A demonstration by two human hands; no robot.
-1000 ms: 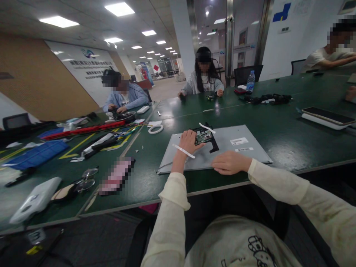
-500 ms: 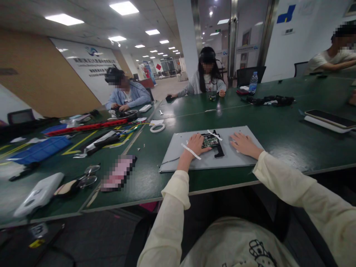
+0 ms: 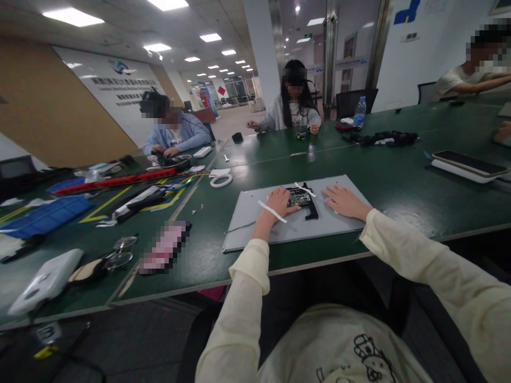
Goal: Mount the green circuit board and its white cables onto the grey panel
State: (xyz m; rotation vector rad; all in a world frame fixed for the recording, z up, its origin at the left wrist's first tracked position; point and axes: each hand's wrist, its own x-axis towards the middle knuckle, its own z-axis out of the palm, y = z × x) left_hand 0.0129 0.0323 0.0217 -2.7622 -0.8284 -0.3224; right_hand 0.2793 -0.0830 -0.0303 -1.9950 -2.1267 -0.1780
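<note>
Circuit board (image 3: 299,198) lies partly behind left hand (image 3: 277,201); white strip (image 3: 305,189) crosses black frame (image 3: 312,213).

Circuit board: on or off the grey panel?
On. The circuit board lies within the outline of the grey panel, left hand partly covering it.

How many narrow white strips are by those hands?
2: one strip crosses the left hand at the wrist; another strip lies over the upper part of the black bracket. More could be hidden underneath.
</note>
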